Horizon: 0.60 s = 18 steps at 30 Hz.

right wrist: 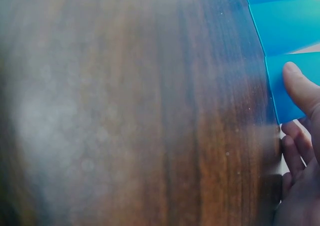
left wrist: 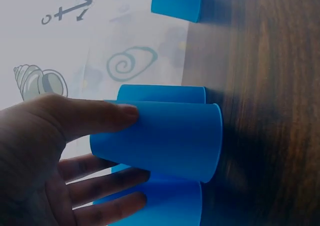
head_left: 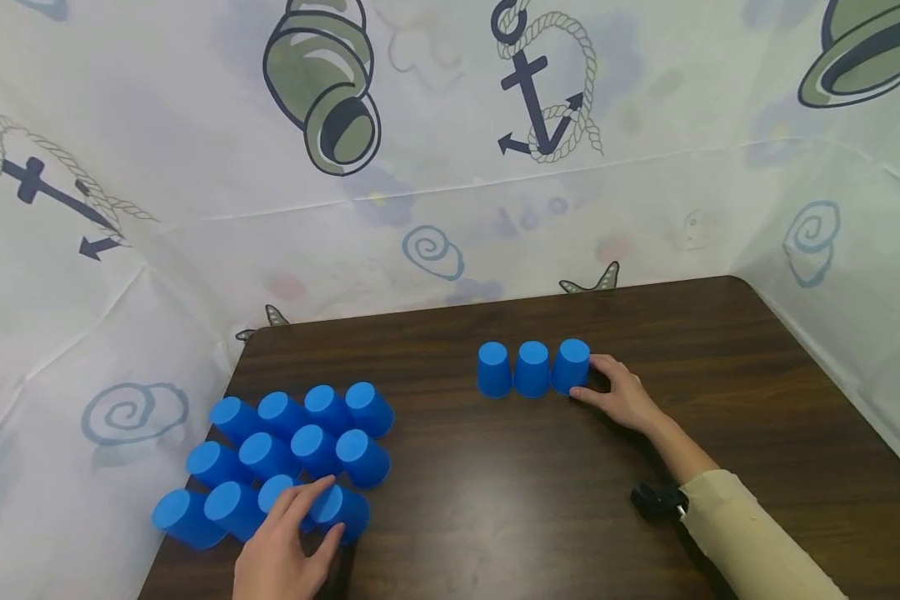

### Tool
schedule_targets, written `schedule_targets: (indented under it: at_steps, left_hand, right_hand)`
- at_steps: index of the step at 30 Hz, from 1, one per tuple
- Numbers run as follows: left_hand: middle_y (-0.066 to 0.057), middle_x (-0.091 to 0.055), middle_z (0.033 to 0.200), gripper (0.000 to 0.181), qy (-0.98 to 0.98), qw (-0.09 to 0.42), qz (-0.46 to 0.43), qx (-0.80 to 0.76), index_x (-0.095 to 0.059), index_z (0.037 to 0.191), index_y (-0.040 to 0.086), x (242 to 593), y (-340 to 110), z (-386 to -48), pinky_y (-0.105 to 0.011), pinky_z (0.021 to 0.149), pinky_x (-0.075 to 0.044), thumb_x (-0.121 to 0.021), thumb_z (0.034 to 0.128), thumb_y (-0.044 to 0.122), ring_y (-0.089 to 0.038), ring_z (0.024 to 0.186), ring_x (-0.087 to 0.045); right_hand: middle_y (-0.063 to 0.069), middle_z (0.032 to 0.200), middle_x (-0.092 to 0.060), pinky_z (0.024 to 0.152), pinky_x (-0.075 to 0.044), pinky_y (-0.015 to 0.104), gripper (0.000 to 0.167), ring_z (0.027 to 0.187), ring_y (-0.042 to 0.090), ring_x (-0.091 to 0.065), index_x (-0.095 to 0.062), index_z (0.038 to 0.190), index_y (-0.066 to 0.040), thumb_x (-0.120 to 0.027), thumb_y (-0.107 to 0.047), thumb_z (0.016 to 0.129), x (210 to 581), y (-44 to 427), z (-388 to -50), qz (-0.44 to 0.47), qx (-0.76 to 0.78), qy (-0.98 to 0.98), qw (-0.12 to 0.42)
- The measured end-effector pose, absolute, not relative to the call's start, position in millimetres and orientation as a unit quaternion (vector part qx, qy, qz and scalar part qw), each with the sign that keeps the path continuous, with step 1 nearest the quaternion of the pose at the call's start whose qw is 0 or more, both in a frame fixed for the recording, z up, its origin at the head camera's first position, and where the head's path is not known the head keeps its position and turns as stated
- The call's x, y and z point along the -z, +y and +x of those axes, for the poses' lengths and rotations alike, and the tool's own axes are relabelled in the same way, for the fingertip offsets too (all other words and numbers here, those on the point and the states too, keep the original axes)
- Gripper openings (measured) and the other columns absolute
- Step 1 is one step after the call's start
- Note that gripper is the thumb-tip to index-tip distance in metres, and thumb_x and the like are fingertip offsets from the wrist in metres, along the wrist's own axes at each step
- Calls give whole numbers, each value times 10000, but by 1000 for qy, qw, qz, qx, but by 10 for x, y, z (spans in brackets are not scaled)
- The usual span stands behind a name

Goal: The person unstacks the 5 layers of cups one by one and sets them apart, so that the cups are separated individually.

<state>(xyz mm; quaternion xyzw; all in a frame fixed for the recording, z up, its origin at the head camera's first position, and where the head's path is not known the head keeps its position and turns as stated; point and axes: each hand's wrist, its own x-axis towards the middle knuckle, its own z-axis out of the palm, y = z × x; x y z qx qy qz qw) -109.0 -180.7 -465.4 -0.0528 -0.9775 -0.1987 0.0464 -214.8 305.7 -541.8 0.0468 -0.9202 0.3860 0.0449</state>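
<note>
Upside-down blue cups stand in three rows at the left of the table. My left hand (head_left: 285, 542) is at the front row's right-end cup (head_left: 345, 512), holding it between thumb and fingers. In the left wrist view the thumb lies across that cup (left wrist: 170, 141), with the fingers at its other side. Farther back, three more inverted blue cups stand in a line: a left one (head_left: 494, 371), a middle one (head_left: 532, 371) and a right one (head_left: 571, 368). My right hand (head_left: 618, 396) grips the right one, thumb in front and fingers at its right side.
The dark wood table (head_left: 495, 483) has a back edge against a white patterned cloth (head_left: 450, 183), which also rises at both sides. A black strap piece (head_left: 656, 502) sits at the right wrist by the cream sleeve (head_left: 750, 533).
</note>
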Motion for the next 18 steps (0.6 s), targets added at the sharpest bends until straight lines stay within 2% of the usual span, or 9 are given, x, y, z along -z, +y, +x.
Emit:
schedule_targets:
  at_steps: [4, 10, 14, 16, 18]
  left_hand:
    - [-71, -601, 1234, 640, -980, 34, -43, 194, -592, 1319, 205, 4620, -1791, -1068, -563, 793, -547, -867, 745, 276, -329, 1019, -645]
    - [-94, -589, 1252, 654, -985, 44, -45, 161, -597, 1318, 192, 4444, -1727, -962, -463, 679, -584, -868, 734, 310, -318, 957, -665]
    - [-94, -622, 1208, 633, -976, 139, -73, 153, -631, 1275, 178, 4284, -1636, -885, -474, 626, -586, -881, 706, 303, -322, 957, -665]
    - [-71, -642, 1173, 583, -960, 200, -92, 173, -661, 1234, 174, 4226, -1558, -875, -494, 638, -585, -880, 705, 281, -295, 959, -661]
    - [-36, -656, 1140, 525, -943, 240, -117, 199, -684, 1197, 182, 4192, -1449, -892, -487, 659, -587, -874, 715, 267, -252, 952, -662]
  right_hand:
    - [260, 1414, -460, 1015, -227, 717, 612, 1331, 473, -360, -499, 1374, 19, -703, -332, 916, 5399, 3041, -2143, 48, -384, -921, 47]
    - [263, 1405, -468, 1018, -233, 714, 599, 1329, 471, -369, -504, 1367, 24, -703, -318, 917, 5386, 3027, -2132, 51, -385, -920, 48]
    - [263, 1406, -466, 1017, -229, 715, 601, 1330, 473, -363, -503, 1367, 26, -702, -321, 917, 5385, 3029, -2134, 51, -387, -919, 49]
    - [263, 1404, -468, 1014, -230, 715, 605, 1328, 473, -364, -504, 1368, 25, -703, -325, 916, 5385, 3033, -2137, 50, -386, -920, 50]
    - [262, 1404, -467, 1009, -230, 716, 604, 1327, 474, -363, -504, 1368, 23, -702, -326, 917, 5383, 3038, -2141, 50, -385, -920, 51]
